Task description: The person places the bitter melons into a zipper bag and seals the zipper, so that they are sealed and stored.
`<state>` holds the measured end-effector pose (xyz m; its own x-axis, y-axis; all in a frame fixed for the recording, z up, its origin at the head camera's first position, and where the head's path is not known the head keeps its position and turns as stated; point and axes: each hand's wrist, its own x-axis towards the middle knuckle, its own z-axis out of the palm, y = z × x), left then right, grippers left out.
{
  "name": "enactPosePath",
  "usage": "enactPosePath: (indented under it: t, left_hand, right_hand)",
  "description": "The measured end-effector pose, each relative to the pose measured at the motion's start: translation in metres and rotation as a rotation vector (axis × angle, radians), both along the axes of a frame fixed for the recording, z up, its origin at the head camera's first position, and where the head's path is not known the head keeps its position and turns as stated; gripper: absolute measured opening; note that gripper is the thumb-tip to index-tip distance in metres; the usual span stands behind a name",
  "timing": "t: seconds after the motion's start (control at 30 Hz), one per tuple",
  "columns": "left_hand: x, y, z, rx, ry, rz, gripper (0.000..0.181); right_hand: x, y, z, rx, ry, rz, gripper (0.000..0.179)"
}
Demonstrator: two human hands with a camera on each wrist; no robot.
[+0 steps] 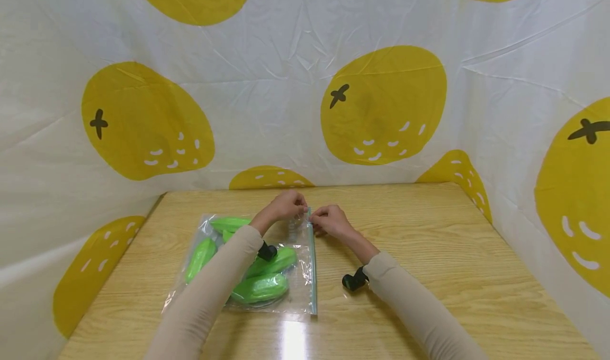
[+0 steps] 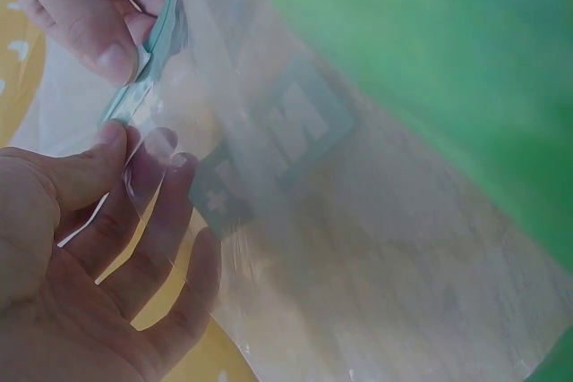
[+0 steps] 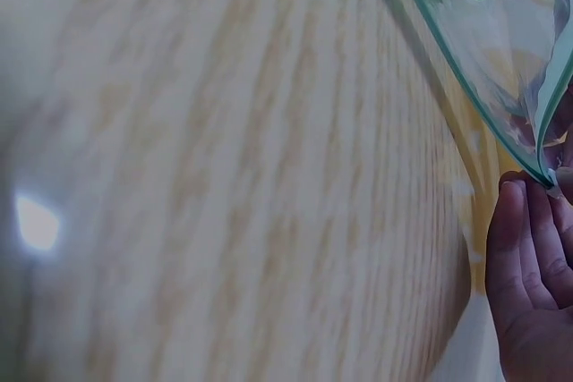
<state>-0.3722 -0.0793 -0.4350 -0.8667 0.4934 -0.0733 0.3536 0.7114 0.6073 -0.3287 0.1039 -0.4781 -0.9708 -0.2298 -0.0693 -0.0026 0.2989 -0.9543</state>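
Note:
A clear zip bag (image 1: 302,294) lies flat on the table, its green-edged zip strip (image 1: 313,280) facing right. Inside it are several long, ridged, bright green pieces (image 1: 261,288) that look like wrapped vegetables; their exact kind cannot be told. My left hand (image 1: 287,205) pinches the far end of the zip edge between thumb and forefinger, the other fingers (image 2: 161,248) spread behind the clear film. Close beside it, my right hand (image 1: 332,222) pinches the same strip with thumb and fingertips. In the right wrist view, the two green edges (image 3: 466,87) stand apart and meet at the right hand (image 3: 533,301).
The wooden table (image 1: 429,233) extends to both sides and toward me. Behind it hangs a white curtain (image 1: 267,122) with yellow fruit prints. A small black wrist camera (image 1: 355,280) sits by the right sleeve, another (image 1: 267,251) over the bag by the left.

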Motion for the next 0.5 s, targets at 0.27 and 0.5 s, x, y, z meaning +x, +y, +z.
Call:
enactPosePath:
  t: [0.27,0.5]
  left_hand:
    - [0.0006,-0.0004,-0.0004,0.012,-0.005,-0.003,0.014]
    - [0.0017,0.0002,0.0015,0.014,-0.003,0.005,0.014]
  right_hand:
    - [0.0018,-0.0001,-0.0004,-0.027,-0.018,-0.001,0.021]
    - [0.0024,0.0016,-0.0003,-0.027,-0.015,0.032,0.025]
